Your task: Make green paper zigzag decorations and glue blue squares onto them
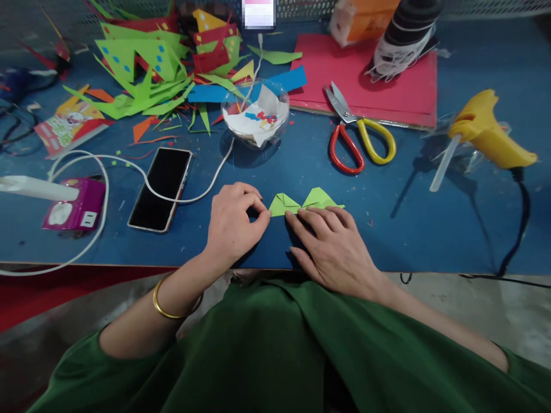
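Note:
A folded piece of green paper [317, 198] with two peaks lies flat near the table's front edge. My left hand [235, 221] pinches its left corner between thumb and forefinger. Flat on the table, my right hand [329, 241] has its fingers stretched out and presses down on the paper's lower edge. The fingertips cover part of the right half. Beyond the paper stands a clear bowl [282, 129] with white paper and small red and blue bits in it. Scissors [345, 117] with one red and one yellow handle lie open behind my right hand.
A phone [161, 189] and a purple power adapter [75, 203] with a white cable [202, 195] lie at left. Green paper cutouts [150, 63] are heaped behind. Red sheets [318, 69] sit at the back, and a yellow glue gun [486, 132] at right.

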Demonstrator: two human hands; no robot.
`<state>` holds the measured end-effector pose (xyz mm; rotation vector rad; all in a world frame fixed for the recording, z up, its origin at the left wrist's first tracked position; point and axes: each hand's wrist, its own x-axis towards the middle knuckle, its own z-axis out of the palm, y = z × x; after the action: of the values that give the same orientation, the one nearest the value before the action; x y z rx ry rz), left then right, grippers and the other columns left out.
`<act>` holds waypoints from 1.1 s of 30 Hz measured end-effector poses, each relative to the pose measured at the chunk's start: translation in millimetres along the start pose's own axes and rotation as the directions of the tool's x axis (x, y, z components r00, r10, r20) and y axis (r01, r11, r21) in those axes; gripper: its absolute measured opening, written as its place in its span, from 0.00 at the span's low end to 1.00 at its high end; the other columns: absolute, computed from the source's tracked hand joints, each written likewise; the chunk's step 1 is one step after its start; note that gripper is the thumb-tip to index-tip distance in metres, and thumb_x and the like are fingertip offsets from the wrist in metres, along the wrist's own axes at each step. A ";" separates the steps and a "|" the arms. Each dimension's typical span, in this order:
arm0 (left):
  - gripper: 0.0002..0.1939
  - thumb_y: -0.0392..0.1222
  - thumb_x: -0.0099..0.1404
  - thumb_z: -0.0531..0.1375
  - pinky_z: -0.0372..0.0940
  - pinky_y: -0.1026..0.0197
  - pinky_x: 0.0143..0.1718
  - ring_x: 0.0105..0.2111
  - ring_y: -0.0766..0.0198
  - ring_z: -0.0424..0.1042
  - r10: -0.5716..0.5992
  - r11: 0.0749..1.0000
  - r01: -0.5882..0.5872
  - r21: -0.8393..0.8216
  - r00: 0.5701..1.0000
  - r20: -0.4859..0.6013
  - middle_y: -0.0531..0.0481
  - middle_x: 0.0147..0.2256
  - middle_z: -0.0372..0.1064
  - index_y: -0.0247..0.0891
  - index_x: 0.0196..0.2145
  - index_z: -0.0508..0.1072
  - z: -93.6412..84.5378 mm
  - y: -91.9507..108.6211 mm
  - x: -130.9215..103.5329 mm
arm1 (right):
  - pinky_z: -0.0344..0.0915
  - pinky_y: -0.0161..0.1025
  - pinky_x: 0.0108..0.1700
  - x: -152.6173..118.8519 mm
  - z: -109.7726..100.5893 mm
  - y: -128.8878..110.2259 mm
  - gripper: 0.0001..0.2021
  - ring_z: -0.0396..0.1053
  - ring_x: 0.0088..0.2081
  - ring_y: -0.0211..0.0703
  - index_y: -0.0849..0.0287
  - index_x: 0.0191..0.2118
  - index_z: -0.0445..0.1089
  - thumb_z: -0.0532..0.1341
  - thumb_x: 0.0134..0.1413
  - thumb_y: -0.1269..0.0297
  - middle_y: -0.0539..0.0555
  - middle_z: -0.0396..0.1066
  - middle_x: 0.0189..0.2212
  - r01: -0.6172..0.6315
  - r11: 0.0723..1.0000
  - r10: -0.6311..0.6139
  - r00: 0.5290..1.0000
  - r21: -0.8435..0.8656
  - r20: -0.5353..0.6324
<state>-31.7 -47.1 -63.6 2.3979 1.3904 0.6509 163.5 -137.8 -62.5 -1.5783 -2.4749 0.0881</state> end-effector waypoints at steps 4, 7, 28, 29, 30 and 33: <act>0.09 0.35 0.61 0.62 0.66 0.48 0.44 0.41 0.56 0.72 0.011 1.000 -0.011 0.024 1.000 -0.008 0.48 0.38 0.74 0.40 0.23 0.71 0.3 -1.2 -1.4 | 0.55 0.55 0.58 1.3 -0.3 -1.5 0.25 0.63 0.55 0.56 0.63 0.64 0.63 0.49 0.70 0.56 0.63 0.70 0.54 -0.019 1.000 0.019 1.000 0.000 0.004; 0.09 0.35 0.61 0.62 0.66 0.49 0.44 0.41 0.56 0.72 0.012 0.999 -0.012 0.051 1.000 -0.006 0.48 0.38 0.74 0.40 0.24 0.71 -0.8 -3.2 -2.5 | 0.55 0.55 0.58 1.3 0.0 -2.3 0.24 0.62 0.55 0.57 0.61 0.64 0.63 0.49 0.70 0.56 0.63 0.70 0.53 -0.026 1.000 0.026 1.000 -0.003 -0.005; 0.23 0.41 0.72 0.52 0.64 0.42 0.54 0.53 0.43 0.70 0.330 0.852 -0.360 0.381 0.933 0.144 0.36 0.58 0.71 0.23 0.58 0.71 3.9 33.2 -45.5 | 0.52 0.54 0.61 -18.3 2.8 1.2 0.23 0.66 0.56 0.54 0.71 0.62 0.64 0.49 0.69 0.62 0.65 0.71 0.55 -0.122 0.987 0.111 0.988 -0.109 -0.105; 0.23 0.41 0.72 0.52 0.64 0.42 0.54 0.53 0.43 0.70 0.327 0.853 -0.356 0.381 0.935 0.140 0.37 0.58 0.71 0.24 0.58 0.71 2.8 32.1 -46.1 | 0.52 0.54 0.61 -21.3 2.0 3.4 0.23 0.66 0.56 0.54 0.71 0.61 0.64 0.50 0.69 0.62 0.65 0.72 0.55 -0.137 0.983 0.123 0.986 -0.125 -0.113; 0.23 0.41 0.72 0.52 0.64 0.42 0.55 0.53 0.43 0.70 0.321 0.857 -0.348 0.381 0.937 0.135 0.38 0.58 0.71 0.25 0.58 0.71 1.6 30.6 -46.8 | 0.52 0.55 0.61 -23.9 1.5 5.4 0.23 0.66 0.56 0.55 0.71 0.61 0.65 0.50 0.69 0.62 0.65 0.72 0.55 -0.151 0.979 0.135 0.984 -0.138 -0.117; 0.23 0.41 0.71 0.53 0.62 0.40 0.56 0.55 0.42 0.69 0.292 0.871 -0.317 0.376 0.949 0.122 0.40 0.59 0.70 0.27 0.58 0.71 -2.2 25.0 -49.9 | 0.52 0.55 0.61 -28.7 1.9 8.3 0.23 0.66 0.56 0.55 0.71 0.62 0.65 0.50 0.69 0.62 0.64 0.72 0.54 -0.174 0.972 0.154 0.980 -0.160 -0.130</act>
<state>-35.8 -102.7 -61.9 2.9685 1.2177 0.3887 182.1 -160.0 -69.7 -1.8004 -2.3129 -0.1922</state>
